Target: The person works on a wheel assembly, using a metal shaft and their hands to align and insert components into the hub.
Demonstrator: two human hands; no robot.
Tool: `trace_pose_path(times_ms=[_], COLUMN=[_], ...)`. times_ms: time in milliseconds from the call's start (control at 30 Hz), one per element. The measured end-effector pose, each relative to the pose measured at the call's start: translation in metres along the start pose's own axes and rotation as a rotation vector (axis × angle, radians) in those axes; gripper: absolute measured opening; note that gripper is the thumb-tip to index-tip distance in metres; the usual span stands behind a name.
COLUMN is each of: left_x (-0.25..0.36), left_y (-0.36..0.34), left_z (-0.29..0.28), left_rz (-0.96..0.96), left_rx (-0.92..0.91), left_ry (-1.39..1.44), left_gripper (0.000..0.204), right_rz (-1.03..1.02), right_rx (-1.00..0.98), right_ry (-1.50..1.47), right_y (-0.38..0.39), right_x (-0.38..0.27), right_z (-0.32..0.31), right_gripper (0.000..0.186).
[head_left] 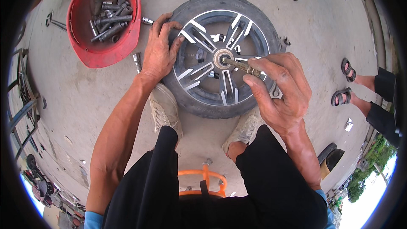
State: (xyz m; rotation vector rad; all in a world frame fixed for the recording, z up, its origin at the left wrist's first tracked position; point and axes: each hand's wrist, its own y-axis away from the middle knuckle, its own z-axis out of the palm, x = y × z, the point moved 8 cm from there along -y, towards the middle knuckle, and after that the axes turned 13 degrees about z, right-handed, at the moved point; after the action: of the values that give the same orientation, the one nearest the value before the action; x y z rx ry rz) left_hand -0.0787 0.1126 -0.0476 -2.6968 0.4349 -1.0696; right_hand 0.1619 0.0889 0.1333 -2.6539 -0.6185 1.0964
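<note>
So the right hand (285, 87) has a dull brassy metal rod (242, 65) pinched between thumb and fingers. The rod slants off to that hand's left, tip right at the middle of the hub (218, 58); can't tell how far in it goes, if at all. Left hand (159, 51) isn't gripping much, just fingers spread loosely over the edge of the tyre (190, 13). The wheel (231, 44) itself lies flat on the concrete floor (305, 25), between the two hands.

Left of the left hand there's a red helmet (101, 60) turned up like a bowl, loaded with dark sockets (113, 18). One chrome socket piece (147, 20) sits just beside those left fingers, another (136, 62) near the wrist. A wrench (276, 92) is partly hidden behind the right hand.
</note>
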Motion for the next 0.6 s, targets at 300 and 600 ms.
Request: trace_pose_path(times_ms=[300, 600], left_x=[-0.001, 0.0], left_y=[0.0, 0.001], left_z=[0.0, 0.0], left_rz=[-0.002, -0.009], left_rx=[0.003, -0.002], left_ry=[-0.001, 0.001], left_gripper=[0.036, 0.037], right_rz=[-0.012, -0.008], right_rx=[0.022, 0.016], right_ry=[0.021, -0.007], right_y=[0.009, 0.007], right_x=[-0.005, -0.002], right_z=[-0.003, -0.002], right_gripper=[0.037, 0.037])
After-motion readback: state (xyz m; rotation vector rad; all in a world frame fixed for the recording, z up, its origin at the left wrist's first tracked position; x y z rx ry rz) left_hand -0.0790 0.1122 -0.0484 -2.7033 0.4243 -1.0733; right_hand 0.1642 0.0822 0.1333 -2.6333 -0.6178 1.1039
